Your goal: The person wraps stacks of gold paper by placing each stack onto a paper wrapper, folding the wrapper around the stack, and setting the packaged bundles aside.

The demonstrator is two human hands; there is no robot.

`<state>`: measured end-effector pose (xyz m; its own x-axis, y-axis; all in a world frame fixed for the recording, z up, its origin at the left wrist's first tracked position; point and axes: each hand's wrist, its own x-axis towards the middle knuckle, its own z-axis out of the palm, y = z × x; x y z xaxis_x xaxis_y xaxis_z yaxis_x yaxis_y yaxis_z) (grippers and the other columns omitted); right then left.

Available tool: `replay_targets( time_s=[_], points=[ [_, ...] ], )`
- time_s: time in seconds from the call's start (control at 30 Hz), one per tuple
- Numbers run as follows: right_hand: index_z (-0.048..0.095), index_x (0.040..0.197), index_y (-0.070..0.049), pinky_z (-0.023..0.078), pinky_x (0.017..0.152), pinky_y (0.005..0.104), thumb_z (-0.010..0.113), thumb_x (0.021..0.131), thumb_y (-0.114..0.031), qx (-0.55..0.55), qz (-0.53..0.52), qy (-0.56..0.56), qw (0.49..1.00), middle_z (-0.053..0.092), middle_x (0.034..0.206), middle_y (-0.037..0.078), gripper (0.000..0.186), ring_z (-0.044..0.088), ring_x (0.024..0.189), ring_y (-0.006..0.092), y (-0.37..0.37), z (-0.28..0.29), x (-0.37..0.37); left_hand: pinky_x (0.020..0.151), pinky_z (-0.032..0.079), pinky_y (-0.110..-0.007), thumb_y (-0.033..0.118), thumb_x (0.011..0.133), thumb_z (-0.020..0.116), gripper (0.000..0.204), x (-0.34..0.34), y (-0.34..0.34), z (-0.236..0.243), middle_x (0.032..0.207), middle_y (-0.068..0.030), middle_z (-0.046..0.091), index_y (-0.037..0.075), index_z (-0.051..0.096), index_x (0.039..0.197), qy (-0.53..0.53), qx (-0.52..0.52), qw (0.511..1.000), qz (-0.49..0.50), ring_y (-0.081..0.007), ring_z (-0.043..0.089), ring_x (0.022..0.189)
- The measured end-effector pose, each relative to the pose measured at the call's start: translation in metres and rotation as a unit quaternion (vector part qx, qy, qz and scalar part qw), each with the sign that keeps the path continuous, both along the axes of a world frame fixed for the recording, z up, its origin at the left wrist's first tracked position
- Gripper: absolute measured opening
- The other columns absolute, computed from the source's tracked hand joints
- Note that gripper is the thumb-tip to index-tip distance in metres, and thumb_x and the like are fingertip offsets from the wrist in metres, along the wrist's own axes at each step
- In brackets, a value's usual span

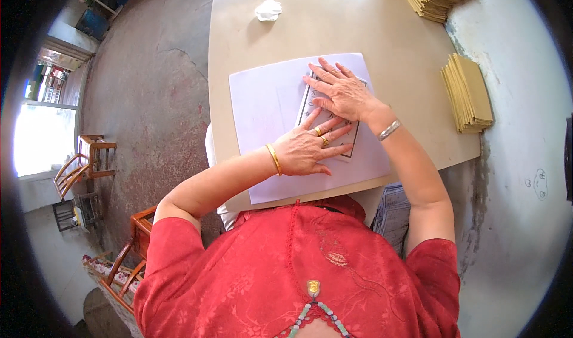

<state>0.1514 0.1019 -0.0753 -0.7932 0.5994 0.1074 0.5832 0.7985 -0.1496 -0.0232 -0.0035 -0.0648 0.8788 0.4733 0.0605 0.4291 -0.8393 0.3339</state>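
Observation:
A large white sheet of paper (262, 117) lies on the pale table in front of me. On its right half rests a smaller printed sheet (305, 104) with a dark border, set at a slant and partly covered by my hands. My left hand (307, 147), with gold rings and a gold bangle, lies flat with spread fingers across the lower part of the printed sheet. Just above it, my right hand (341, 93) is pressed flat on the upper part, fingers spread. Neither hand grips anything.
A crumpled white paper (268, 10) sits on the table (334, 34) farther back. Two stacks of yellow-brown envelopes or folded papers (468, 93) stand along the right edge by the wall. Wooden chairs (92, 162) are on the floor at left. Bundled printed papers (392, 213) lie below the table's near right side.

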Motion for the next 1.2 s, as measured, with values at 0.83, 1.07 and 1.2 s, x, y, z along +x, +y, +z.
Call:
replay_targets(
  time_s=[0.83, 1.07, 1.2],
  points=[
    [0.048, 0.135, -0.007, 0.052, 0.084, 0.0346, 0.058, 0.093, -0.022, -0.146, -0.294, 0.367, 0.871, 0.062, 0.117, 0.012, 0.045, 0.064, 0.101, 0.0222, -0.032, 0.012, 0.056, 0.113, 0.025, -0.045, 0.014, 0.081, 0.070, 0.057, -0.025, 0.006, -0.008, 0.150, -0.0177, 0.032, 0.008, 0.050, 0.135, -0.225, -0.140, 0.931, 0.249, -0.0327, 0.032, 0.138],
    [0.058, 0.116, 0.009, 0.053, 0.069, 0.0272, 0.067, 0.085, -0.022, -0.376, -0.375, 0.457, 0.713, 0.067, 0.096, 0.011, 0.044, 0.064, 0.083, 0.0131, -0.070, 0.004, 0.050, 0.098, 0.044, -0.036, 0.005, 0.082, 0.068, 0.048, -0.022, 0.022, -0.022, 0.142, -0.0166, 0.045, 0.003, 0.054, 0.128, -0.315, -0.217, 0.860, 0.337, -0.0260, 0.052, 0.121],
    [0.063, 0.104, 0.005, 0.052, 0.079, 0.0366, 0.077, 0.072, -0.025, -0.329, -0.309, 0.450, 0.771, 0.068, 0.099, 0.020, 0.046, 0.067, 0.091, 0.0276, -0.081, 0.003, 0.019, 0.097, 0.045, -0.031, -0.002, 0.087, 0.060, 0.041, -0.042, 0.024, -0.035, 0.134, -0.0130, 0.052, 0.000, 0.054, 0.128, -0.419, -0.371, 0.764, 0.321, -0.0170, 0.053, 0.117]
  ],
)
